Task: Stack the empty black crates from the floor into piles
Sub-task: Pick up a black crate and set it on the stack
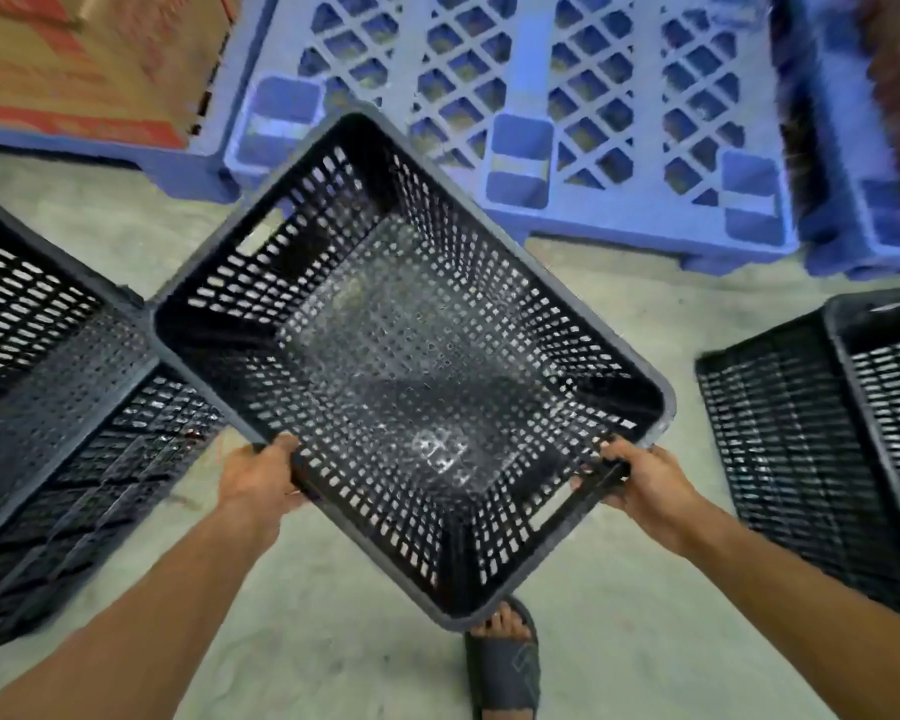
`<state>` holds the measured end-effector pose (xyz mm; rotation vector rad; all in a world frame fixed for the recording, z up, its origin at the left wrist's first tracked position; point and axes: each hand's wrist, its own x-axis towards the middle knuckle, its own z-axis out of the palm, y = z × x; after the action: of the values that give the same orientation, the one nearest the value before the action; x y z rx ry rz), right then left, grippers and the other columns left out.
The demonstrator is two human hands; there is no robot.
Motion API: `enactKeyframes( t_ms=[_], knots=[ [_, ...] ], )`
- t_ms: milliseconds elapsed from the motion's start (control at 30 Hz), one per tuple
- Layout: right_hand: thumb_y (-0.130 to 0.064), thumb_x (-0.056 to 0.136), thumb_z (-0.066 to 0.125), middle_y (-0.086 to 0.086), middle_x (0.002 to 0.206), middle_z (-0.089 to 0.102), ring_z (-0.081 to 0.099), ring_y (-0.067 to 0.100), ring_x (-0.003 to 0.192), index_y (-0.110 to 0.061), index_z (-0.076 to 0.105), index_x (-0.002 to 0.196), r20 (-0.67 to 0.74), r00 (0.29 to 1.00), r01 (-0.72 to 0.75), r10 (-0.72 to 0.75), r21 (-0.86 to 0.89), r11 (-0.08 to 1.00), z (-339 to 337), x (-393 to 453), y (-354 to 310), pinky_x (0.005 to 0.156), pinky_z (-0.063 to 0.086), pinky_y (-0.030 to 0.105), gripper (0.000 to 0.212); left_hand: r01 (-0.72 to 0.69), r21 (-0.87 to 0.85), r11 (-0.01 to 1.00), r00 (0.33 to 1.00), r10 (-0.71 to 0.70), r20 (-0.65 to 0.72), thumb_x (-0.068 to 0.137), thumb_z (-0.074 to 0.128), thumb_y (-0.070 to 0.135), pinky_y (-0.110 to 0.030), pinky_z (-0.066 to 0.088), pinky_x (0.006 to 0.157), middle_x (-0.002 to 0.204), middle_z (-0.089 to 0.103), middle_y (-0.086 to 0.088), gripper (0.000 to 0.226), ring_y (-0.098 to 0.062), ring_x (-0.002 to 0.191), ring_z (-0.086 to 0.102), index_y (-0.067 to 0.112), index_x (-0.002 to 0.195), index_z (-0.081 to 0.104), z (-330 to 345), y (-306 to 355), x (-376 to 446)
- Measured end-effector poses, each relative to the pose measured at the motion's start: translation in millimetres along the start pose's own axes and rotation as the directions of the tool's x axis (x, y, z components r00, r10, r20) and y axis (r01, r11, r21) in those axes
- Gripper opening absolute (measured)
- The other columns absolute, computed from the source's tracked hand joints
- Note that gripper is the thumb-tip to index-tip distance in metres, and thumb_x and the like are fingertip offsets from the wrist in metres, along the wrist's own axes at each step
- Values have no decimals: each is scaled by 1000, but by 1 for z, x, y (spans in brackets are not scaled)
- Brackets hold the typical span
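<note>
An empty black perforated crate [411, 356] hangs in the air in the middle of the view, turned at an angle, its open top facing me. My left hand [258, 478] grips its rim on the near left side. My right hand [645, 483] grips the rim at the near right side, close to a handle slot. A second black crate [63, 407] lies on the floor at the left, touching the held crate's left corner in the view. A third black crate [822, 449] stands at the right edge, partly cut off.
A blue plastic pallet [567, 122] lies on the floor beyond the held crate. Cardboard boxes [74, 65] with red print sit on another blue pallet at the top left. My sandalled foot [502, 662] stands on the pale concrete floor [333, 641] under the crate's near corner.
</note>
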<state>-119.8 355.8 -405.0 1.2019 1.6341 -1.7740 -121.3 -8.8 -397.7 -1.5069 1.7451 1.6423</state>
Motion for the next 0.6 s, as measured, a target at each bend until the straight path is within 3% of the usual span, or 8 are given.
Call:
enactKeyframes(
  t_ms=[67, 167, 267, 367, 433, 500, 533, 600],
  knots=[
    [-8, 83, 60, 7, 65, 72, 71, 21, 55, -8, 64, 80, -98, 993, 48, -60, -122, 991, -33, 5, -18, 56, 61, 37, 5, 66, 2, 998, 997, -66, 31, 92, 55, 6, -30, 58, 50, 102, 67, -19, 8, -28, 74, 66, -2, 94, 57, 17, -13, -16],
    [-16, 85, 62, 8, 66, 68, 67, 15, 47, -7, 63, 82, -225, 965, 76, -132, -241, 968, -73, 24, -40, 50, 59, 34, 9, 103, 23, 994, 986, -105, 132, 90, 59, 4, -31, 61, 62, 99, 68, -21, 20, -29, 81, 67, -9, 104, 57, 47, -37, -42],
    [-16, 93, 60, 4, 75, 69, 67, 10, 51, -7, 63, 110, -223, 959, 129, -175, -209, 969, -100, 34, -43, 54, 59, 31, 19, 176, 10, 984, 966, -175, 190, 89, 60, 1, -34, 58, 70, 98, 63, -25, 12, -29, 82, 63, -7, 98, 57, 78, -52, -71],
    [-3, 93, 57, 4, 112, 71, 70, 17, 91, -13, 50, 138, -149, 948, 278, -279, -30, 960, -107, 34, -35, 84, 57, 37, 47, 285, 118, 951, 862, -308, 403, 93, 56, 2, -38, 59, 78, 103, 68, -24, 17, -31, 91, 68, -7, 106, 54, 100, -63, -97],
    [1, 89, 61, 7, 141, 53, 55, 23, 124, -22, 32, 151, -150, 896, 353, -418, -329, 876, -113, 26, -24, 107, 43, 43, 72, 198, 328, 924, 815, -341, 468, 93, 59, 17, -41, 58, 79, 102, 73, -16, 17, -30, 93, 71, 4, 104, 62, 106, -71, -107],
    [-2, 85, 66, 8, 155, 31, 34, 27, 140, -29, 8, 156, -123, 899, 249, -420, -645, 722, -119, 19, -5, 116, 29, 47, 96, -97, 596, 797, 956, -93, 280, 86, 64, 33, -39, 55, 81, 96, 73, -8, 15, -28, 88, 68, 18, 88, 66, 104, -76, -107],
    [-3, 86, 67, 8, 155, 29, 33, 30, 139, -32, -1, 156, -139, 926, 181, -350, -652, 736, -122, 15, 7, 115, 30, 49, 102, -216, 753, 622, 976, 127, 176, 82, 67, 39, -37, 52, 79, 96, 69, -4, 16, -26, 87, 63, 23, 82, 64, 98, -77, -103],
    [-4, 93, 58, 4, 144, 44, 48, 31, 126, -30, 8, 154, -170, 973, 48, -158, -518, 854, -122, 10, 28, 103, 45, 52, 83, -366, 889, 275, 844, 501, 193, 71, 74, 44, -40, 46, 77, 103, 57, -3, 29, -27, 94, 53, 23, 83, 58, 87, -78, -99]
  ],
)
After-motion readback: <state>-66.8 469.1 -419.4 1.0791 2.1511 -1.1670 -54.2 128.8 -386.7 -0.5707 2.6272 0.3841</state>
